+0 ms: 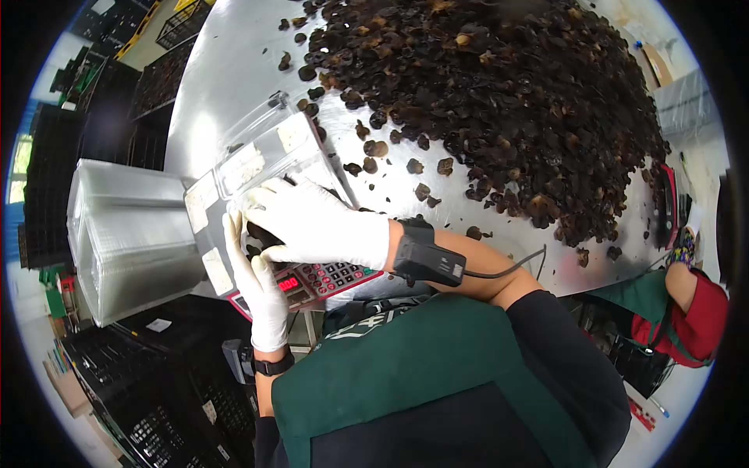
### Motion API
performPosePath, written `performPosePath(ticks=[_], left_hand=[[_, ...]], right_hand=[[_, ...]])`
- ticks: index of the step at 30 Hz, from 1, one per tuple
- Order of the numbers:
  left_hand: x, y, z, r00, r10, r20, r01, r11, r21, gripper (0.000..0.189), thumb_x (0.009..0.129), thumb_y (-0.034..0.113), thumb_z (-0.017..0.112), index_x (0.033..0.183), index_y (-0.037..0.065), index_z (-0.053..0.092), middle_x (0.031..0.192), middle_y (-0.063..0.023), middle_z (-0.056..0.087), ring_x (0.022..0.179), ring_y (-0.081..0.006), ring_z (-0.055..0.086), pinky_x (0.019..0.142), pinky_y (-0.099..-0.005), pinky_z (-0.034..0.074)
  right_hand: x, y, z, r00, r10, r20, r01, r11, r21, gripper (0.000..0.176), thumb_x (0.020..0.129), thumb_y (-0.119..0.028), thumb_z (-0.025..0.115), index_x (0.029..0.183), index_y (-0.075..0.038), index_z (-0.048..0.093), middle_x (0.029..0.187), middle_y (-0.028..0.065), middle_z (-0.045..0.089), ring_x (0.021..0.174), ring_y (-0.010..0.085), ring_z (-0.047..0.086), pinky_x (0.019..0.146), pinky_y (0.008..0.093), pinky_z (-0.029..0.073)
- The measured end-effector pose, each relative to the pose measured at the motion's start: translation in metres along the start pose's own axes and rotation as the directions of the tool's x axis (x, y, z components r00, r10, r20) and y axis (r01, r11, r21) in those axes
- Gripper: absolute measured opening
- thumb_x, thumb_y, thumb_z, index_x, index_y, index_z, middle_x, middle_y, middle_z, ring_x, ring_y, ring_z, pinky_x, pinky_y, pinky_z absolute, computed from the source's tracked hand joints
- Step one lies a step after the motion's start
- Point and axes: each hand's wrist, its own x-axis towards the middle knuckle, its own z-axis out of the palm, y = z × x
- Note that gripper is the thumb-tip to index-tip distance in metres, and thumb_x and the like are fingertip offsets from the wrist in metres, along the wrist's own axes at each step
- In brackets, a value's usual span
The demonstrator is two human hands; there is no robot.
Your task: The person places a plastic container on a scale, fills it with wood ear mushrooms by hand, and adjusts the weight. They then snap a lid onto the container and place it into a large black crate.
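Observation:
A clear plastic box (pixel 242 171) lies at the top of the weighing scale (pixel 207 222), its lid-like half tilted toward the pile. Dark, wrinkled pieces that look like dried black fungus (pixel 261 236) show between my two white-gloved hands. My left hand (pixel 261 288) is at the near left of these pieces, thumb and fingers closed about the box's side. From above, my right hand (pixel 316 222) cups over the pieces, fingers bent and thumb curled in. Its palm side is hidden. The red scale display (pixel 289 283) shows zeros, and the keypad (pixel 335 274) is partly covered.
A large heap of dark fungus (pixel 499 101) covers much of the steel table (pixel 226 70), with loose pieces at its edge. Stacked clear plastic boxes (pixel 133 242) stand at left. Black crates (pixel 148 390) sit below them. Another person in a red sleeve (pixel 698 320) is at right.

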Motion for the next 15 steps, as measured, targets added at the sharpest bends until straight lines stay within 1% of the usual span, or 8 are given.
performPosePath(ticks=[3,5,6,7,9,10,11,15], left_hand=[[-0.001,-0.004,-0.001,0.998,0.028,0.056,-0.040,0.976,0.212,0.063,0.106,0.035,0.042,0.154,-0.002,0.028,0.154,-0.0219,0.037,0.142,-0.0346,0.038,0.117,-0.0430,0.030],[0.001,0.005,0.000,0.994,0.033,0.104,-0.071,0.918,0.391,0.058,0.098,0.014,0.055,0.150,-0.001,0.036,0.149,-0.0223,0.043,0.141,-0.0373,0.038,0.117,-0.0442,0.029],[0.004,0.005,0.000,0.987,0.057,0.149,-0.120,0.882,0.455,0.057,0.095,0.010,0.056,0.149,-0.001,0.039,0.148,-0.0219,0.044,0.140,-0.0377,0.038,0.117,-0.0450,0.029],[0.006,0.006,-0.001,0.977,0.076,0.198,-0.170,0.840,0.516,0.058,0.092,0.007,0.058,0.147,-0.001,0.042,0.148,-0.0214,0.045,0.140,-0.0381,0.038,0.117,-0.0458,0.029],[0.006,0.008,-0.001,0.980,0.065,0.189,-0.154,0.851,0.503,0.057,0.091,0.006,0.059,0.145,-0.001,0.044,0.147,-0.0206,0.046,0.140,-0.0384,0.038,0.117,-0.0465,0.029],[0.006,0.008,-0.001,0.981,0.061,0.184,-0.146,0.855,0.497,0.057,0.090,0.005,0.059,0.144,-0.001,0.045,0.146,-0.0202,0.046,0.140,-0.0385,0.038,0.116,-0.0469,0.029],[0.006,0.008,-0.001,0.981,0.054,0.184,-0.142,0.852,0.503,0.056,0.090,0.005,0.059,0.144,0.000,0.046,0.146,-0.0200,0.047,0.140,-0.0385,0.039,0.116,-0.0468,0.029],[0.005,0.007,0.000,0.984,0.035,0.177,-0.124,0.844,0.522,0.055,0.090,0.004,0.059,0.144,0.000,0.047,0.145,-0.0194,0.048,0.139,-0.0385,0.039,0.116,-0.0466,0.029]], right_hand=[[0.001,0.024,-0.020,0.996,0.011,-0.094,0.008,0.980,0.197,0.046,0.084,-0.031,0.070,0.121,-0.006,0.063,0.117,0.0156,0.062,0.112,0.0329,0.058,0.098,0.0439,0.047],[-0.009,0.072,-0.019,0.918,0.038,-0.394,-0.013,0.998,0.065,0.030,0.085,-0.032,0.065,0.101,-0.007,0.067,0.105,0.0140,0.064,0.102,0.0316,0.060,0.089,0.0455,0.051],[-0.014,0.098,-0.034,0.925,0.209,-0.318,-0.221,0.975,-0.001,0.029,0.082,-0.032,0.067,0.100,-0.009,0.070,0.105,0.0121,0.066,0.103,0.0315,0.061,0.089,0.0441,0.051],[-0.024,0.125,-0.052,0.922,0.205,-0.328,-0.272,0.946,-0.174,0.034,0.079,-0.032,0.070,0.106,-0.011,0.071,0.112,0.0119,0.065,0.107,0.0303,0.060,0.091,0.0417,0.049],[-0.062,0.185,-0.053,0.884,0.290,-0.366,-0.443,0.769,-0.461,0.053,0.073,-0.038,0.075,0.121,-0.019,0.068,0.132,0.0117,0.058,0.124,0.0310,0.052,0.097,0.0523,0.043],[-0.085,0.200,-0.048,0.820,0.486,-0.302,-0.570,0.654,-0.497,0.059,0.074,-0.043,0.075,0.128,-0.021,0.066,0.140,0.0141,0.053,0.134,0.0334,0.044,0.108,0.0518,0.037],[-0.104,0.210,-0.043,0.876,0.362,-0.318,-0.482,0.687,-0.544,0.055,0.075,-0.042,0.077,0.125,-0.021,0.067,0.139,0.0105,0.055,0.126,0.0343,0.050,0.101,0.0554,0.040],[-0.133,0.188,-0.047,0.869,0.424,-0.256,-0.492,0.795,-0.355,0.036,0.079,-0.025,0.076,0.114,-0.018,0.072,0.123,0.0077,0.063,0.112,0.0242,0.060,0.088,0.0370,0.052]])
